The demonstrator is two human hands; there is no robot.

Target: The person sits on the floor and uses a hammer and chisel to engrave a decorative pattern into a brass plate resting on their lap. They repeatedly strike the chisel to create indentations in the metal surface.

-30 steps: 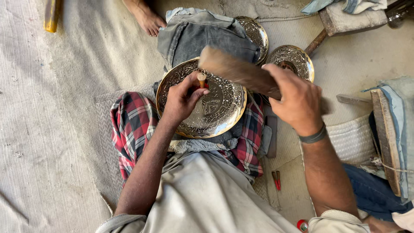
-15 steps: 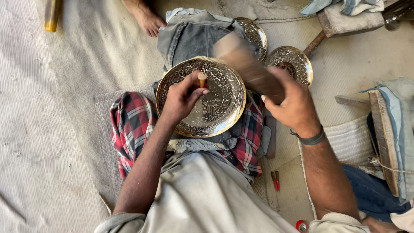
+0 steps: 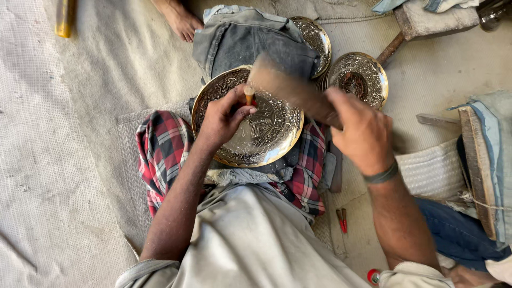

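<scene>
A round engraved brass plate (image 3: 266,140) rests on my lap over red plaid cloth (image 3: 160,149). My left hand (image 3: 221,116) sits on the plate and pinches a short upright punch (image 3: 249,95) between thumb and fingers. My right hand (image 3: 361,130) grips a wooden mallet (image 3: 288,88), which is blurred and hangs just right of the punch's top. A dark band circles my right wrist.
Two more engraved plates (image 3: 358,79) (image 3: 316,36) lie beyond my knees, beside folded denim (image 3: 245,42). A bare foot (image 3: 180,20) shows at the top. A yellow tube (image 3: 65,18) lies top left, a red-handled tool (image 3: 341,220) by my right side, wooden boards at right.
The mallet has swung down and left toward the punch's top, with my right hand following. My left hand and the plate have stayed in place.
</scene>
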